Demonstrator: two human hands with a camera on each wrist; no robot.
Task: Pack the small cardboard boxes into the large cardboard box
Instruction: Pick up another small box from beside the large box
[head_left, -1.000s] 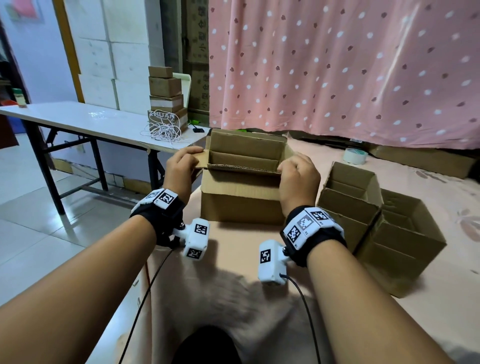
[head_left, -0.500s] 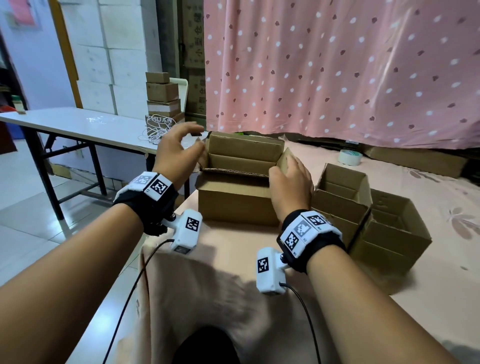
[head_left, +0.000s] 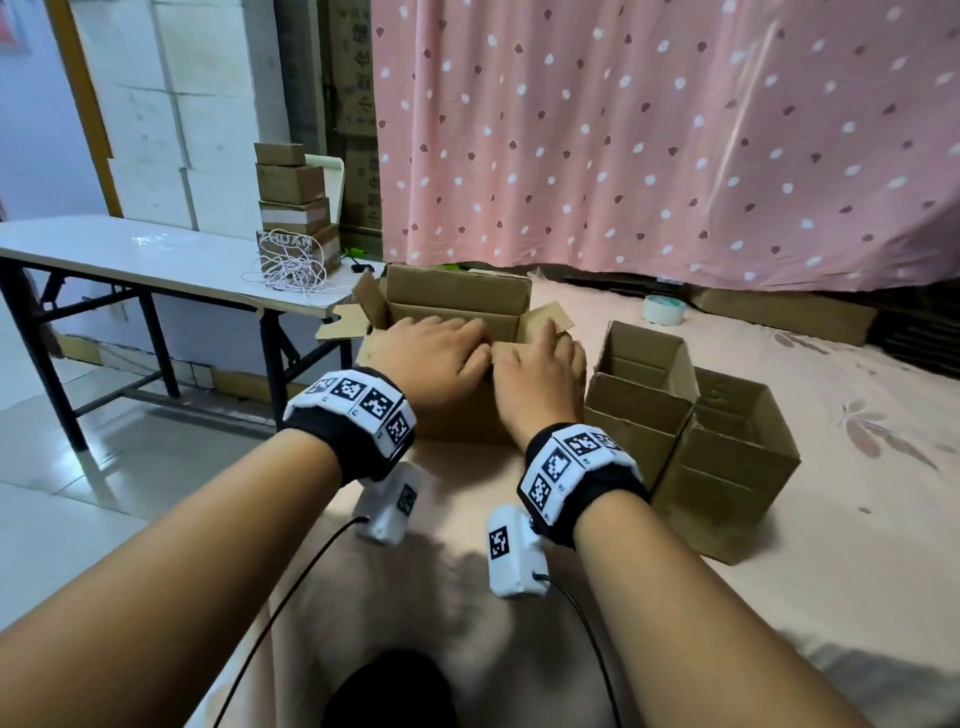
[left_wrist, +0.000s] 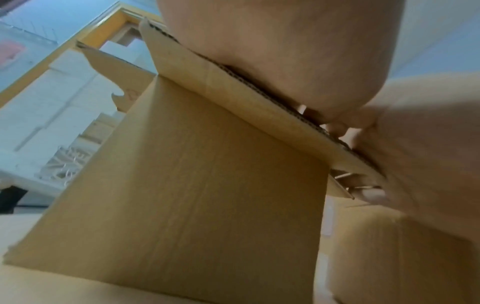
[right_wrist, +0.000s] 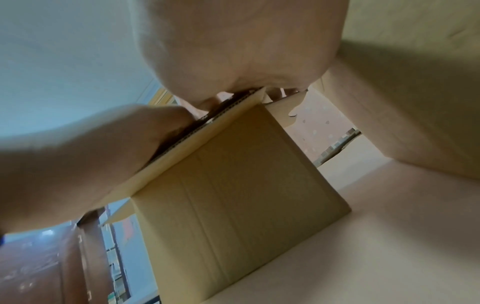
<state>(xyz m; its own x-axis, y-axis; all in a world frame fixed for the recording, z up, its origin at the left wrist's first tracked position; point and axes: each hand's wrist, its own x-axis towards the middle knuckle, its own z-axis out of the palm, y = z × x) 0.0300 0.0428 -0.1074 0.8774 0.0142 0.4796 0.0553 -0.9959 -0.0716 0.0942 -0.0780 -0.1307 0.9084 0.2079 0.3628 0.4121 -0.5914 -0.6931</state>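
An open brown cardboard box (head_left: 457, 291) stands on the pink-covered surface before me, its side and far flaps up. My left hand (head_left: 431, 358) and right hand (head_left: 540, 364) lie side by side, palms down, on its near flap, with straight fingers reaching over the opening. The left wrist view shows the left palm (left_wrist: 272, 51) pressing the flap's edge above the box's front wall (left_wrist: 194, 185). The right wrist view shows the right palm (right_wrist: 233, 41) on the same flap above that wall (right_wrist: 233, 174). The box's inside is hidden. Two smaller open boxes (head_left: 639, 415) (head_left: 727, 467) stand right of it.
A white table (head_left: 156, 254) on the left carries a stack of small closed boxes (head_left: 291, 208) and a tangle of white cord (head_left: 291, 270). A tape roll (head_left: 661, 310) lies behind the boxes. A pink dotted curtain (head_left: 649, 130) hangs at the back.
My left hand left the box's left flap and came to the near flap. My right hand shifted from the right corner toward the middle. Both now lie flat together.
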